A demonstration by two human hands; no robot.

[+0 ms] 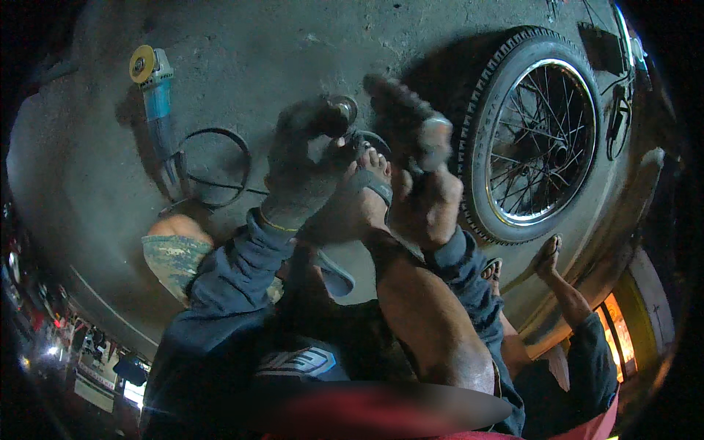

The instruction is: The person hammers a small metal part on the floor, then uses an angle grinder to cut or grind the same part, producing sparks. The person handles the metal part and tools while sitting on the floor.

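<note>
My left hand (297, 158), in a dark glove, is closed at the rim of a small round metal part (348, 110) above the floor. Just below that part, the toes of my sandaled foot (374, 165) press near a dark ring-shaped piece (374, 139), partly hidden. My right hand (436, 202) is closed, right of the foot. It grips what looks like a hammer (435, 139), its pale metal head smeared by motion. The handle is mostly hidden by the fist.
A spoked wheel with tire (480, 139) lies at the right. An angle grinder (156, 99) with a yellow disc and a looped black cord (246, 158) lie at the left. Another person's knee (183, 227) is near my left arm; another person's bare foot (550, 253) is at the right.
</note>
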